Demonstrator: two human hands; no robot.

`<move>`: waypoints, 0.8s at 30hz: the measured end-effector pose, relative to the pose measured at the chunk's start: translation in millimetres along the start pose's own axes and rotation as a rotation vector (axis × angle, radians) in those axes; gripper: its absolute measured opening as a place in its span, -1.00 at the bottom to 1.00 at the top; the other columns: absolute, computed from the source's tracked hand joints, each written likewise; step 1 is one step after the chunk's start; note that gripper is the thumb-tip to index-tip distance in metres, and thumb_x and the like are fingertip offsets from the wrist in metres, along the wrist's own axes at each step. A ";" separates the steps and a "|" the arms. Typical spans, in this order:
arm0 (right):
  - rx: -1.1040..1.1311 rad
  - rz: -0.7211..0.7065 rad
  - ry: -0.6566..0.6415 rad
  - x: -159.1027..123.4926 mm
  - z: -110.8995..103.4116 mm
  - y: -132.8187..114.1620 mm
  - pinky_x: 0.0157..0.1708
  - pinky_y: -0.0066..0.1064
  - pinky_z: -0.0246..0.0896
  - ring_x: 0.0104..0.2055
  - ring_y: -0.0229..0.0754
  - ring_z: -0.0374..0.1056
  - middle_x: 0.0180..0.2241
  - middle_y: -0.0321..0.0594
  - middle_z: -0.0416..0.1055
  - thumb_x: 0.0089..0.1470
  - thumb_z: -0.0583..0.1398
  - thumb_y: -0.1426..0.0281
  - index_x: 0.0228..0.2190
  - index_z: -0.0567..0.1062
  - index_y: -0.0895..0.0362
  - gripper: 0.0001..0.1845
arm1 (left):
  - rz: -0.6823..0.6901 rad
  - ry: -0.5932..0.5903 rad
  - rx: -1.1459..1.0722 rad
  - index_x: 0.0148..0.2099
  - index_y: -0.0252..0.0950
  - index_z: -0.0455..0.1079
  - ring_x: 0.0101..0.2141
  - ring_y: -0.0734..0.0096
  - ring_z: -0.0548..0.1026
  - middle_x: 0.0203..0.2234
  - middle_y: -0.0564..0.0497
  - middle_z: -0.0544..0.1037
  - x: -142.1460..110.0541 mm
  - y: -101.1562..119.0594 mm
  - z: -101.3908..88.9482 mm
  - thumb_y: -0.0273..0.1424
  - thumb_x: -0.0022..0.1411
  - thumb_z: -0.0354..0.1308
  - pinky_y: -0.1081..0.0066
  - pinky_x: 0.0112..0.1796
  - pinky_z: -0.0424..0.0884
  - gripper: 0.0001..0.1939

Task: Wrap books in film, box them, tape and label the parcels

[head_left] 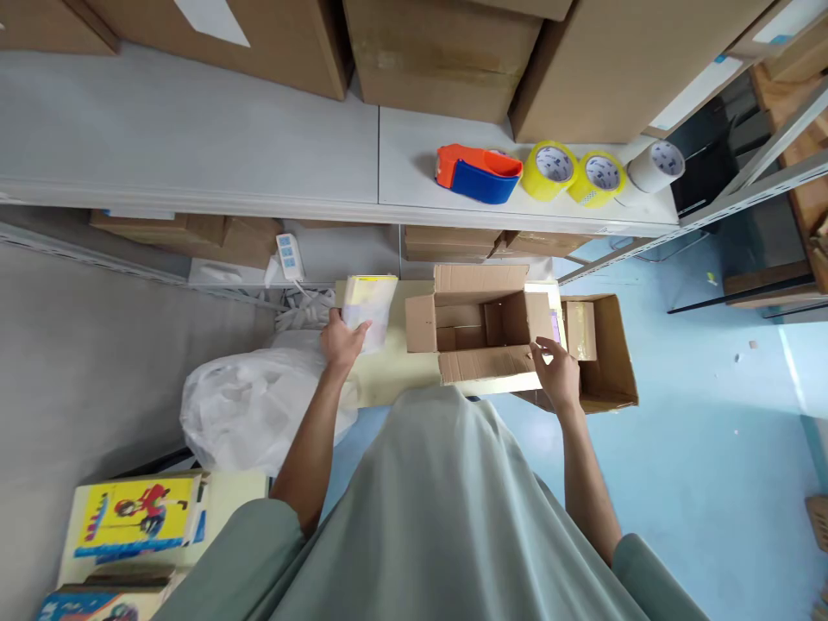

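Observation:
My left hand (344, 343) grips a pale book-like packet (370, 300) with a yellow edge, in what looks like a clear plastic wrap; the thumb lies across its front. To its right stands an open cardboard box (479, 279), flaps folded outward, with bare cardboard showing inside. At the near right corner of this box, my right hand (557, 371) has its fingers pinched at the flap. Both the packet and the box are over a narrow cream table (368, 379).
Right of the table stands a larger open carton (608, 362). A white plastic bag (246, 414) bulges at left, above illustrated books (139, 513). On the shelf ahead (259, 129) are a tape dispenser (479, 175), tape rolls (549, 170) and big boxes. A power strip (290, 256) hangs below.

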State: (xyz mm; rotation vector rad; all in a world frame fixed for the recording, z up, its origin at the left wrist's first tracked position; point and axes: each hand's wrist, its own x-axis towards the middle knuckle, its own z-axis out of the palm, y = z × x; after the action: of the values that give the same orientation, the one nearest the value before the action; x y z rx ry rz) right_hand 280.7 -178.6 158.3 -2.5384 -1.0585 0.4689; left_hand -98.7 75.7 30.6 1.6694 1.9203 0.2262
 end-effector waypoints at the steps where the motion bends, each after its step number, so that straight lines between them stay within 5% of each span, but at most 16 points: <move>1: 0.032 -0.027 -0.009 4.7 -0.7 2.5 -0.01 -0.05 0.53 0.01 0.25 0.69 -0.09 0.08 0.76 0.41 0.10 -0.12 0.05 0.70 0.14 -0.33 | 0.006 0.050 0.020 0.15 -0.24 0.36 0.13 -0.41 0.64 -0.01 -0.33 0.69 -11.2 5.0 -13.4 -0.10 0.24 0.43 -0.07 0.13 0.55 -0.43; 6: 0.282 -0.194 -0.110 20.5 -1.7 7.1 0.07 -0.03 0.56 0.07 0.20 0.67 0.02 0.08 0.73 0.42 0.17 -0.11 0.10 0.68 0.13 -0.37 | 0.216 0.241 -0.056 -0.04 -0.18 0.38 0.03 -0.10 0.70 -0.10 -0.11 0.71 -75.4 45.0 -71.8 -0.25 0.20 0.43 0.09 0.09 0.61 -0.63; 10: 0.434 -0.289 -0.204 27.5 -3.1 3.7 0.14 -0.01 0.57 0.13 0.16 0.65 0.12 0.03 0.70 0.40 0.26 -0.04 0.13 0.67 0.06 -0.47 | 0.488 0.217 -0.136 -0.22 -0.11 0.25 0.01 0.10 0.70 -0.14 0.02 0.71 -115.1 90.2 -87.3 -0.50 0.07 0.30 0.14 0.12 0.63 -0.69; 17: 0.742 -0.483 -0.337 35.5 -16.4 -8.1 0.28 -0.06 0.54 0.22 0.07 0.60 0.22 -0.07 0.64 0.26 0.46 0.05 0.31 0.55 0.00 -0.31 | 0.781 0.134 -0.196 -0.29 -0.12 0.25 -0.17 0.22 0.71 -0.24 0.05 0.70 -156.9 161.7 -61.7 -0.49 0.11 0.18 0.19 -0.02 0.67 -0.81; 21: 0.824 -0.603 -0.316 41.5 -31.7 -5.7 0.25 -0.04 0.55 0.19 0.08 0.62 0.12 -0.09 0.70 0.34 0.40 0.04 0.07 0.68 -0.03 -0.61 | 0.838 0.007 -0.245 -0.29 -0.13 0.24 -0.21 0.26 0.71 -0.24 0.03 0.71 -174.4 188.1 -41.1 -0.43 0.25 0.20 0.21 -0.08 0.67 -0.83; 24: 0.903 -0.685 -0.368 46.0 -43.0 4.0 0.24 0.00 0.56 0.15 0.08 0.65 0.04 -0.09 0.73 0.38 0.36 -0.03 -0.06 0.72 -0.05 -0.65 | 0.921 -0.037 -0.302 -0.27 -0.13 0.25 -0.21 0.29 0.71 -0.23 0.03 0.71 -184.1 199.9 -31.9 -0.37 0.36 0.24 0.26 -0.13 0.65 -0.80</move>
State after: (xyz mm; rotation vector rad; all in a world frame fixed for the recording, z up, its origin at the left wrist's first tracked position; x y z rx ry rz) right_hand 332.1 -155.9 187.0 -1.2439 -1.3414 0.9488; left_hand 64.1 -50.8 210.6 2.1831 0.8983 0.7784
